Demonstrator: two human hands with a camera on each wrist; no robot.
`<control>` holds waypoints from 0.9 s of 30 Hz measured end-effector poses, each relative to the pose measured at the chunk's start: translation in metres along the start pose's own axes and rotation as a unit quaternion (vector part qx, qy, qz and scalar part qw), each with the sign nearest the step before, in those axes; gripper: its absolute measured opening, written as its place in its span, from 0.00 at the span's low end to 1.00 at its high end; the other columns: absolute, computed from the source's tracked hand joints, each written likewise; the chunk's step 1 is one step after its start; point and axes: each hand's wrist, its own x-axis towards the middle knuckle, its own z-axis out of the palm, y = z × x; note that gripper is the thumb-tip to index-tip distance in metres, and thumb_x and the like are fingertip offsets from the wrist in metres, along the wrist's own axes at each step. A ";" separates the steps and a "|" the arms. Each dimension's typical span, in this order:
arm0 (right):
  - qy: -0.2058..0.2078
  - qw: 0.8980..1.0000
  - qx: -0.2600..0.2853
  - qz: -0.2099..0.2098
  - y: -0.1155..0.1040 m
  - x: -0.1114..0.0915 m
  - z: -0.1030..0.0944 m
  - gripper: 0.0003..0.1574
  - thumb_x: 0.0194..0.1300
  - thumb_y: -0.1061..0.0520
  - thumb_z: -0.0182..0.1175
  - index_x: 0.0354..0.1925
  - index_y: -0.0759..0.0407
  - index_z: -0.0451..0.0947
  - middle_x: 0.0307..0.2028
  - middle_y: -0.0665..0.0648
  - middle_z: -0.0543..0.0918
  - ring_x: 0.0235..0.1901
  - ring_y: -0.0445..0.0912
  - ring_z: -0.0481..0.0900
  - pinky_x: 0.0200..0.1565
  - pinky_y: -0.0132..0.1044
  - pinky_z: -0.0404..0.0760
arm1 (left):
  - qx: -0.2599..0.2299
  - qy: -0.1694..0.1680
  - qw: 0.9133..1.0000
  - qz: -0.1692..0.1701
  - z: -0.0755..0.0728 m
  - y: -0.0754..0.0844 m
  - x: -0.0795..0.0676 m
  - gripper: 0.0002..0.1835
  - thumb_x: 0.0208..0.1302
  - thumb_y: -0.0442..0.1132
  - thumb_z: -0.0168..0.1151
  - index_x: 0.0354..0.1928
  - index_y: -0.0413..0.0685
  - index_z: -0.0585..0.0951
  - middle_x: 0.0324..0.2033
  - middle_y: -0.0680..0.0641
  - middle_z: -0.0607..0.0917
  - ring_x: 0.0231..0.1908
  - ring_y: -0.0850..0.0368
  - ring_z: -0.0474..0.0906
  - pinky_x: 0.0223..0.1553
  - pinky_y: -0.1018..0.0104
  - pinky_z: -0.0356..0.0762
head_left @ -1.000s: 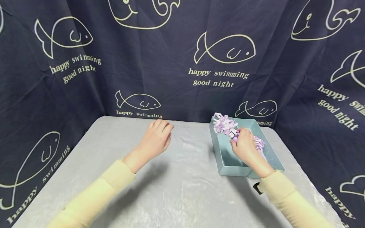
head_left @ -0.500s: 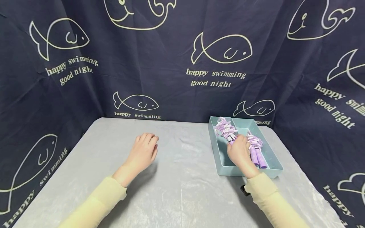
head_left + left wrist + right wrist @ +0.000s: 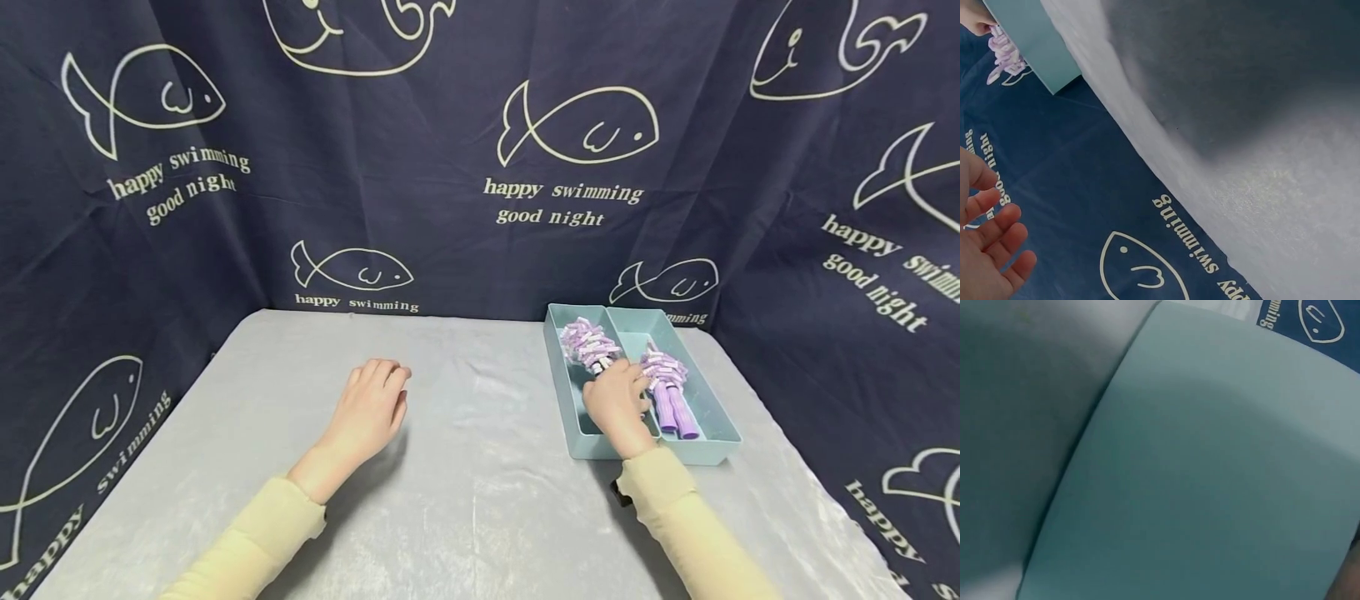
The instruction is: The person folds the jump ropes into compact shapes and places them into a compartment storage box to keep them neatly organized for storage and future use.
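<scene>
A blue-green two-compartment box stands at the right of the table. In its left compartment is a purple-and-white beaded jump rope, bundled up. My right hand is low in that compartment, its fingers curled round the handle end, which it mostly hides. A second bundled jump rope, with two purple handles, lies in the right compartment. My left hand holds nothing and hovers over the table left of the middle. In the left wrist view its fingers are loosely bent and apart.
The box's outer wall fills most of the right wrist view. A divider splits the box lengthwise. A pale grey cloth covers the table, and a dark blue fish-print curtain hangs behind it and at both sides.
My right hand has moved left and down with the jump rope, whose beads now sit lower inside the left compartment. The second jump rope has come into view. My left hand has drawn back leftward.
</scene>
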 end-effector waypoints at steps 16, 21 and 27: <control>-0.018 1.000 -0.008 0.015 0.004 0.005 0.019 0.23 0.59 0.64 0.44 0.49 0.80 0.55 0.49 0.80 0.58 0.50 0.72 0.58 0.40 0.68 0.67 | -0.008 -0.034 0.999 -0.011 -0.001 0.001 -0.002 0.13 0.58 0.33 0.55 0.46 0.44 0.75 0.42 0.45 0.76 0.45 0.48 0.71 0.43 0.55 0.67; -0.017 0.999 -0.034 -0.008 0.005 0.004 0.020 0.23 0.62 0.63 0.43 0.52 0.78 0.55 0.48 0.80 0.59 0.49 0.72 0.60 0.39 0.66 0.68 | -0.007 -0.037 0.999 -0.011 -0.002 0.001 -0.002 0.13 0.57 0.33 0.55 0.46 0.44 0.75 0.42 0.45 0.76 0.45 0.47 0.71 0.42 0.56 0.67; -0.013 0.996 -0.073 -0.045 0.007 0.001 0.011 0.38 0.59 0.56 0.59 0.57 0.77 0.54 0.48 0.80 0.61 0.49 0.73 0.63 0.40 0.65 0.70 | -0.009 -0.041 0.999 -0.007 -0.002 0.001 0.000 0.12 0.58 0.34 0.55 0.45 0.44 0.75 0.41 0.46 0.77 0.44 0.48 0.71 0.42 0.56 0.67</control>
